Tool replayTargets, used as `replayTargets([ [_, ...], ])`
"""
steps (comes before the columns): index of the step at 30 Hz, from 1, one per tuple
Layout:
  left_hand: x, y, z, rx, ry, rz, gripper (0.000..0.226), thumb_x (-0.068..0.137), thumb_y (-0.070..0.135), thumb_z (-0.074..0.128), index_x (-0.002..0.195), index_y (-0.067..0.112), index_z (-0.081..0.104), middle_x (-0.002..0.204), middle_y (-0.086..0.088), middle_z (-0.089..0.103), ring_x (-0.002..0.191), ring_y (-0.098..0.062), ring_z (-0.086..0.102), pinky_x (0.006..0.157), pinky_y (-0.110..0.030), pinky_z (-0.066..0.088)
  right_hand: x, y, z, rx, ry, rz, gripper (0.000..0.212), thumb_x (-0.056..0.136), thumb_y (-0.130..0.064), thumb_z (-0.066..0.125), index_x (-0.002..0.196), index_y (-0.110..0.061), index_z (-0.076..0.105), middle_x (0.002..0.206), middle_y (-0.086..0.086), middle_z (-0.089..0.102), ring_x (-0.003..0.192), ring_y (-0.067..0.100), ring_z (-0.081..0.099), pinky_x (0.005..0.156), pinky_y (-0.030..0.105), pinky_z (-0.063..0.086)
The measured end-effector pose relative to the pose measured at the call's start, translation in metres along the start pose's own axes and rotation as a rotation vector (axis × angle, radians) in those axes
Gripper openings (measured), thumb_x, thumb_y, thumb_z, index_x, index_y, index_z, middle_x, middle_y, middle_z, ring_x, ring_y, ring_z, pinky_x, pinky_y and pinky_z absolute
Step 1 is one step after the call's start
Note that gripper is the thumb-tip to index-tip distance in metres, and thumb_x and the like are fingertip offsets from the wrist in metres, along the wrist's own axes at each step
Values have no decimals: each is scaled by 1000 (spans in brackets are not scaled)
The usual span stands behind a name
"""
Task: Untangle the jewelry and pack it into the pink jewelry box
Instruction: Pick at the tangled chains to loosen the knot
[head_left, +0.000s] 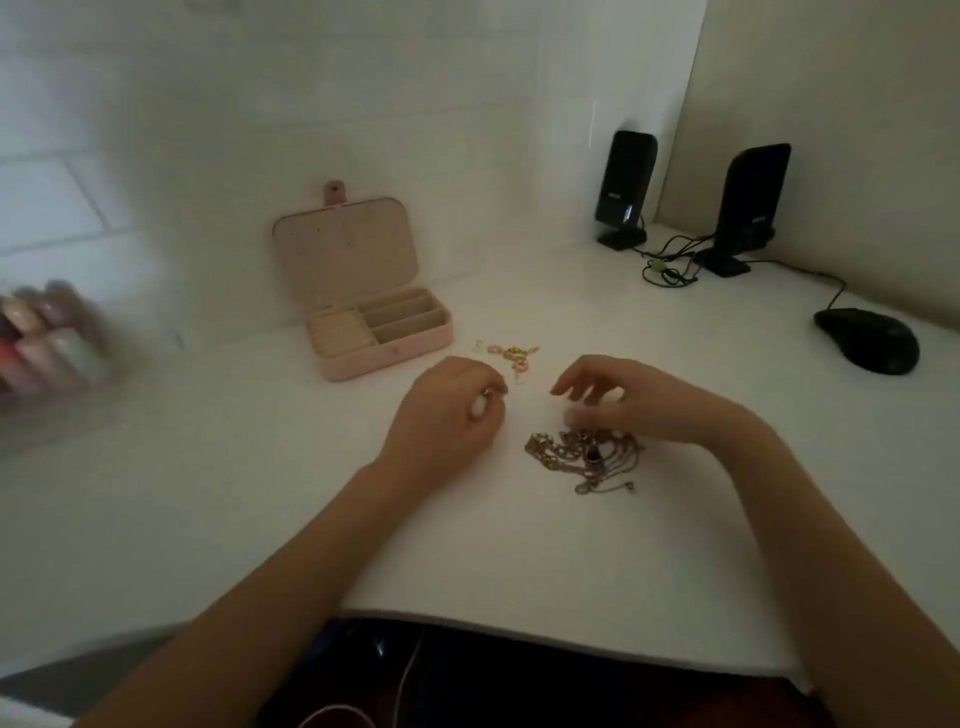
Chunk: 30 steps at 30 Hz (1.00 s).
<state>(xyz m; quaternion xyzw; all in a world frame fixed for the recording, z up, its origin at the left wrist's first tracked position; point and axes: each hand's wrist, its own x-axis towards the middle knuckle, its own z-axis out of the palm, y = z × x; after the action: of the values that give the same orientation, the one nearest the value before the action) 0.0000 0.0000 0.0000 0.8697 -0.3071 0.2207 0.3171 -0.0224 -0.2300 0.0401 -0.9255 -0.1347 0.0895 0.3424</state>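
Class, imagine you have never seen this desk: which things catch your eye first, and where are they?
The open pink jewelry box stands at the back left of the white desk, lid up. In the middle, the left hand and right hand work just behind a tangled heap of chains. Two black speakers stand in the far right corner.

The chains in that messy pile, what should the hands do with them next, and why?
Probably the right hand should lift one chain out of the tangled pile. Its fingers hover just above it, the chains lie knotted together, and the open pink jewelry box looks empty.
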Motion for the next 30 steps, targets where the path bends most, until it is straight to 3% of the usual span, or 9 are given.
replayTargets([
  [2, 2, 10, 7, -35, -80, 64, 27, 82, 36, 51, 92, 16, 67, 91, 4, 65, 87, -8, 51, 78, -23, 39, -3, 3, -10, -59, -66, 100, 31, 81, -34, 74, 109, -33, 59, 107, -12, 55, 94, 1, 53, 73, 12, 42],
  [5, 12, 28, 24, 27, -293, 194, 34, 80, 50, 56, 94, 20, 64, 88, 6, 62, 83, -3, 45, 73, -24, 35, -2, 9, -8, -158, -42, 88, 16, 82, -25, 74, 87, -31, 60, 95, -8, 55, 80, 8, 51, 64, 10, 40],
  [9, 33, 34, 35, 46, -387, 156, 30, 83, 47, 66, 94, 21, 57, 90, 6, 54, 86, -11, 44, 71, -25, 32, 4, 14, -4, -149, 5, 75, 16, 86, -22, 70, 77, -27, 57, 78, -9, 55, 68, 5, 49, 59, 12, 38],
  [14, 31, 36, 37, -143, -426, 11, 16, 83, 25, 66, 85, 26, 50, 83, 14, 51, 82, -8, 45, 72, -24, 37, 1, 16, -10, 181, 147, 76, 10, 94, -19, 58, 86, -16, 56, 81, 2, 62, 70, 10, 56, 65, 21, 47],
  [19, 32, 41, 29, -285, -444, -120, 28, 77, 3, 64, 73, 27, 50, 79, 9, 56, 75, -6, 52, 62, -13, 41, 2, 8, -9, 615, 269, 50, 10, 99, -12, 50, 89, -9, 50, 71, 2, 63, 69, 12, 63, 72, 27, 55],
  [22, 38, 40, 24, -538, -347, -350, 25, 83, -4, 56, 77, 20, 56, 72, 6, 61, 65, -4, 57, 62, -17, 47, 1, 7, -12, 748, 360, 63, 9, 98, -13, 52, 90, -10, 51, 65, -1, 59, 63, 11, 59, 69, 26, 52],
  [25, 46, 35, 17, -1059, -231, -598, 27, 90, -12, 41, 79, 8, 54, 64, -2, 62, 64, -13, 63, 66, -23, 53, 0, 9, -14, 749, 370, 102, 6, 96, -16, 56, 94, -10, 56, 65, -2, 57, 61, 10, 53, 65, 23, 49],
  [27, 50, 33, 12, -1269, -204, -663, 26, 92, -11, 38, 81, 7, 53, 63, -5, 59, 61, -15, 61, 64, -24, 54, -1, 10, -13, 632, 332, 128, 9, 95, -19, 59, 95, -10, 60, 63, -1, 57, 60, 11, 51, 62, 21, 47],
  [30, 50, 35, 7, -1349, -219, -676, 22, 94, -6, 42, 83, 9, 54, 63, -2, 57, 55, -11, 55, 55, -22, 51, -1, 7, -8, 439, 208, 131, 12, 91, -24, 64, 93, -12, 68, 62, 3, 66, 59, 11, 57, 61, 19, 47],
])
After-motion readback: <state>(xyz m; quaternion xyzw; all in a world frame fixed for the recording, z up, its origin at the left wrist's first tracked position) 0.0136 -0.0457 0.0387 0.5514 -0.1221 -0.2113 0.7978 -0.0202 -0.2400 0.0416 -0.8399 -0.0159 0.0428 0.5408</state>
